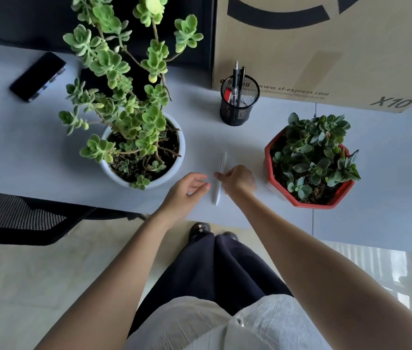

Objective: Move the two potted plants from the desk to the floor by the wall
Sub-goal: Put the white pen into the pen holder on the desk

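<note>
- Head view, only view: person stands at the desk (48, 152), both arms reaching out over its near edge.
- White round pot (174, 170) with a tall leggy succulent sits on the desk, left of centre; red octagonal pot (268, 170) with a low bushy succulent sits right. Both upright, well apart, neither on the floor yet.
- Left hand (187, 190): grip loose, fingers half curled, holds nothing; hovers just beside the white pot's near rim, not touching.
- Right hand (237, 180): fingers curled down over a white pen (221, 178) lying on the desk between the pots; looks like fingertips touching or pinching it, cannot tell if it's properly held. Not on the red pot.
- Other stuff: mesh pen holder (239, 102) behind the pen, cardboard box (326, 59) at back right, black phone (38, 77) back left, mesh chair (18, 215) at left, tiled floor (48, 274) below.
- Step, my read: pre-grasp, no plant lifted; pen seems to be getting handled first.
- Next move probably needs: let go of the pen, wrap hands round a pot wall low down, lift straight, mind the tall stems tipping, then turn toward the wall, which is not in view.
</note>
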### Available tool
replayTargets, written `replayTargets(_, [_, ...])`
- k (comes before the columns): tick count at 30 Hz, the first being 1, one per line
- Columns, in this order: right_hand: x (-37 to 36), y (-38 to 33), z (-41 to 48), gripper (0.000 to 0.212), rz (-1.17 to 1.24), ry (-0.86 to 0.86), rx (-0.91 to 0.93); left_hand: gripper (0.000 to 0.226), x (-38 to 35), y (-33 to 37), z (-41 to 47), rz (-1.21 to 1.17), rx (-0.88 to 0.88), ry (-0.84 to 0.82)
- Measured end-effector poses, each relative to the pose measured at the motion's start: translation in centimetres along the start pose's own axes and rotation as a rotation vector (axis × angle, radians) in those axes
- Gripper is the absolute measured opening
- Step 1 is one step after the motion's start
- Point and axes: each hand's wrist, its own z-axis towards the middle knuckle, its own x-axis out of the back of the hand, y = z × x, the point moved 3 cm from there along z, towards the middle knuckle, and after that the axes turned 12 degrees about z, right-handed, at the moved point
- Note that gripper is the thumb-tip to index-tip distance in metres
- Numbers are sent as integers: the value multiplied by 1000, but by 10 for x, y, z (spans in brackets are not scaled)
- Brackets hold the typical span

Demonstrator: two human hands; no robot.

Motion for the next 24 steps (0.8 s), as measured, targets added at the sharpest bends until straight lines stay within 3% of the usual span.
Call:
replayTargets(7, [1, -7, 4, 23, 14, -8, 8, 35, -2, -1, 5, 4, 5, -39])
replayTargets(24, [59, -67, -7, 19, 534, 37, 464, 25, -5, 32, 21, -61, -57, -56])
